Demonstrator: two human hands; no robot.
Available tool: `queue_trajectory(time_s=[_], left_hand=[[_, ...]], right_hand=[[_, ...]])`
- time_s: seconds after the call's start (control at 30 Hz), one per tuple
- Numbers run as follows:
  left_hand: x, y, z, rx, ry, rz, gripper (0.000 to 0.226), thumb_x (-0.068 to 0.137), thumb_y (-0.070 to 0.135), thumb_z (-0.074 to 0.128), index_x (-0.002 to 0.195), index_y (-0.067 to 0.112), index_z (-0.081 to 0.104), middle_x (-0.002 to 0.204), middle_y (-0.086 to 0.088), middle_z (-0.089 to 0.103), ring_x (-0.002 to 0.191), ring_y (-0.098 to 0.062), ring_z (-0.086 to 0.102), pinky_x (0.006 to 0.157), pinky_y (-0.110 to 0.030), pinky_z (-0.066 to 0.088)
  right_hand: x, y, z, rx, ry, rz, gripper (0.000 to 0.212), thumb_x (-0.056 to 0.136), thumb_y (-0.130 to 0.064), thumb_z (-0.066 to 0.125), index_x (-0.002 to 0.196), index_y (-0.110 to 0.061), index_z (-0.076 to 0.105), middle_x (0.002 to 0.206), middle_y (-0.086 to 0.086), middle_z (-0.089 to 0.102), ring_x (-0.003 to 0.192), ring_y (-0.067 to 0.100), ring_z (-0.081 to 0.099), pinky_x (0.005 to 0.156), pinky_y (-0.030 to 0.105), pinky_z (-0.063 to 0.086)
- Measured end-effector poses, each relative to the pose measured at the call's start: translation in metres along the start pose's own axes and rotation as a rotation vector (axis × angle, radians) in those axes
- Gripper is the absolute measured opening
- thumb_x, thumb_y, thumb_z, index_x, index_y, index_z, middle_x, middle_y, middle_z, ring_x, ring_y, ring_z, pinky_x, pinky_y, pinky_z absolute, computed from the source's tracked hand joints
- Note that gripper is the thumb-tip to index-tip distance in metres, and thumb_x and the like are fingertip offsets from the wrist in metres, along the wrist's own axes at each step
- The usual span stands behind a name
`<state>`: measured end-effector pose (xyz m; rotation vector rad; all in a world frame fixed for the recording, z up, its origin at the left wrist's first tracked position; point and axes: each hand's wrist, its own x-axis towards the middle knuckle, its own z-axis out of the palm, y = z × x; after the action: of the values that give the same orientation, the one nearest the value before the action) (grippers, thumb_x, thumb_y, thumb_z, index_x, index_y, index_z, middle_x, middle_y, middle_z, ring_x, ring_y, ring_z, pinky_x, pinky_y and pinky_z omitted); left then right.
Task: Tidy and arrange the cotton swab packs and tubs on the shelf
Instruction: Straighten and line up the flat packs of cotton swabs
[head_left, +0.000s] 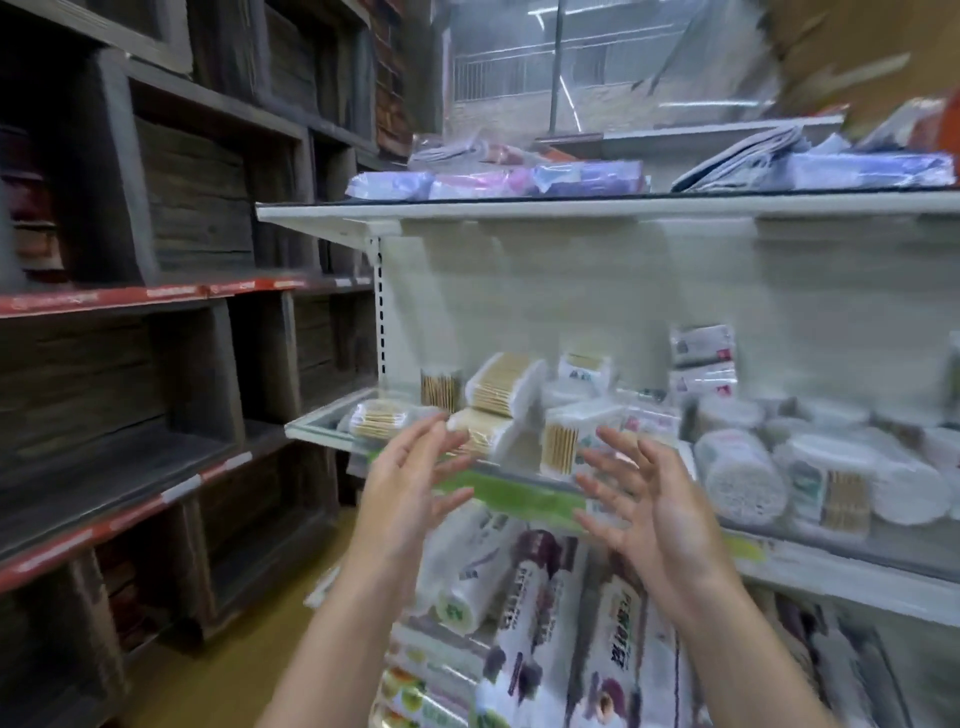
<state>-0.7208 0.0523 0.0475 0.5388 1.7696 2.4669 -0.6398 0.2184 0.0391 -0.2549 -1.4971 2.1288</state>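
Observation:
Cotton swab packs (501, 387) with wooden sticks lie jumbled at the left end of the white middle shelf (883, 551). Round tubs of swabs (740, 475) lie on their sides further right, and a clear box of swabs (569, 439) stands near the shelf's front edge. My left hand (410, 488) and my right hand (649, 504) are both raised in front of the shelf edge, palms facing each other, fingers spread, holding nothing. Neither hand touches a pack. The picture is blurred by motion.
The upper shelf (571, 208) carries flat purple and pink packets. Rolls of plastic bags (524, 613) fill the shelf below my hands. Dark wooden shelving (156, 312) with red price strips stands on the left across a narrow wooden-floored aisle.

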Motion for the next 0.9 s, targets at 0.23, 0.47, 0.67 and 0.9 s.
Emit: queue_trajectory(time_s=[0.23, 0.47, 0.67, 0.9], left_hand=[[0.102, 0.032, -0.027, 0.004, -0.141, 0.056, 0.029, 0.096, 0.023, 0.045, 0.122, 0.015, 0.057, 0.111, -0.006, 0.067, 0.102, -0.020, 0.065, 0.077, -0.034, 0.055], [0.147, 0.026, -0.027, 0.074, -0.222, 0.002, 0.032, 0.095, 0.026, 0.048, 0.124, 0.015, 0.055, 0.112, -0.004, 0.065, 0.106, -0.021, 0.062, 0.089, -0.042, 0.053], [0.173, 0.014, 0.004, 0.351, -0.314, -0.122, 0.044, 0.092, 0.028, 0.052, 0.132, 0.011, 0.046, 0.116, -0.007, 0.057, 0.106, -0.023, 0.055, 0.092, -0.036, 0.046], [0.181, 0.003, 0.021, 0.678, -0.379, -0.164, 0.058, 0.091, 0.035, 0.052, 0.143, 0.018, 0.033, 0.145, -0.009, 0.041, 0.128, -0.027, 0.044, 0.105, -0.033, 0.039]], right_hand=[[0.061, -0.013, 0.066, 0.030, 0.040, -0.091, 0.036, 0.096, -0.035, 0.037, 0.119, -0.018, 0.060, 0.117, 0.008, 0.065, 0.106, 0.023, 0.063, 0.086, 0.046, 0.052], [0.098, -0.011, 0.088, -0.089, 0.088, -0.123, 0.031, 0.095, -0.030, 0.043, 0.115, -0.015, 0.062, 0.116, 0.012, 0.063, 0.107, 0.027, 0.060, 0.090, 0.043, 0.051], [0.120, -0.003, 0.090, -0.299, 0.089, -0.087, 0.018, 0.094, -0.031, 0.047, 0.105, -0.024, 0.058, 0.125, 0.009, 0.054, 0.120, 0.024, 0.049, 0.107, 0.037, 0.037], [0.142, 0.011, 0.090, -0.480, 0.116, -0.052, 0.065, 0.086, -0.042, 0.051, 0.144, -0.022, 0.030, 0.124, -0.003, 0.050, 0.112, 0.012, 0.050, 0.093, 0.029, 0.040]])
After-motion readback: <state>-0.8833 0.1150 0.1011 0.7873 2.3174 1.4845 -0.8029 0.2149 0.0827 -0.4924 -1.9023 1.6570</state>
